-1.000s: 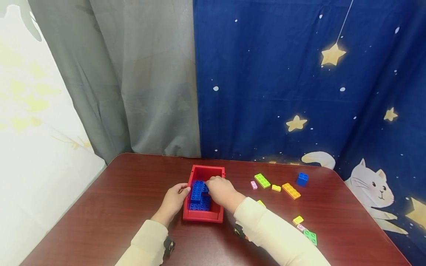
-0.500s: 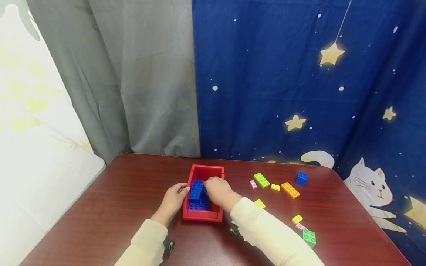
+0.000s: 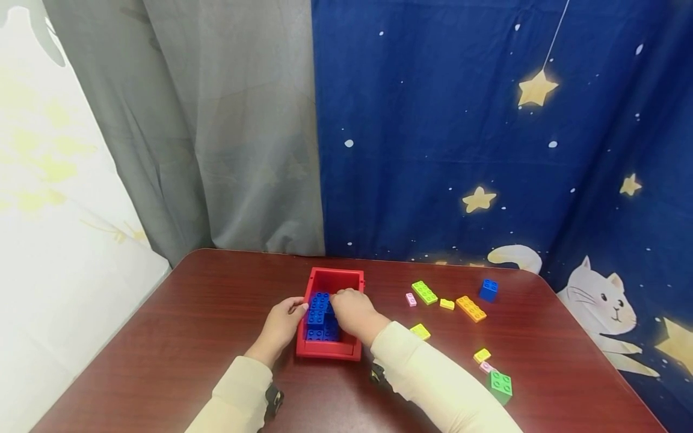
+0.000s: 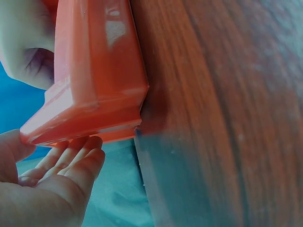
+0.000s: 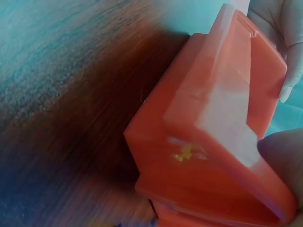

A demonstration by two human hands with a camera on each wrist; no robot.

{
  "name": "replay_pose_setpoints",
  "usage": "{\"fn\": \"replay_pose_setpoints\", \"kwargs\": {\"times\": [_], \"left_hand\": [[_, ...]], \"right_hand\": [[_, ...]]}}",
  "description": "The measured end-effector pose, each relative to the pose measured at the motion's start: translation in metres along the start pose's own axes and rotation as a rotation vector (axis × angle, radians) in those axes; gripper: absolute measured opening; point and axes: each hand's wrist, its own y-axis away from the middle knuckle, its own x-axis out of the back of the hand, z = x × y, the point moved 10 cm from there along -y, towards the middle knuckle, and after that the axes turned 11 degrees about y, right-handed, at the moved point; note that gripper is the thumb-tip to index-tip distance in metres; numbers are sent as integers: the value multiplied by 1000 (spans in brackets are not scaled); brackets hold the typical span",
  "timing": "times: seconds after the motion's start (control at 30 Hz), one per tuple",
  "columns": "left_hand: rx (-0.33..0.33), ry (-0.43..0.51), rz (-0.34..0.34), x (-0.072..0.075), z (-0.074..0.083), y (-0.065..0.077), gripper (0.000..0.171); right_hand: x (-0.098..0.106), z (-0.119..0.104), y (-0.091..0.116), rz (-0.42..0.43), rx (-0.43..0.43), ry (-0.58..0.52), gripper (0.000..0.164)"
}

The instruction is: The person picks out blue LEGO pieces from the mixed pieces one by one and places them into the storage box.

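Observation:
A red box [image 3: 328,349] holds several blue bricks [image 3: 316,317], packed toward its left side and stacked unevenly. At the box's left wall, my left hand [image 3: 282,327] holds the edge with thumb on the rim and fingers along the outside. The left wrist view has the thumb [image 4: 14,146] at the rim's corner. My right hand [image 3: 353,310] reaches in over the right wall, its fingers curled down onto a blue brick beside the stack. Its fingertips are hidden by the hand, and the right wrist view shows mainly the box's outer wall [image 5: 175,118].
On the table's right lie a lime brick [image 3: 425,293], an orange brick [image 3: 471,308], a blue brick [image 3: 488,290], a green brick [image 3: 500,386], and several small yellow and pink pieces. The right sleeve [image 3: 433,373] crosses the table's front. Curtains hang behind.
My right hand has shifted slightly left inside the box, covering more of the brick under its fingers. The right forearm moved left too, uncovering more of the green brick. The left hand stays put.

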Motion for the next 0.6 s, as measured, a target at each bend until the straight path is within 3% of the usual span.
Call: {"fn": "replay_pose_setpoints", "kwargs": {"times": [0.6], "left_hand": [[1,29,6,-1,0,0,38]], "right_hand": [[-6,-1,-3,-17,-12,41,30]]}}
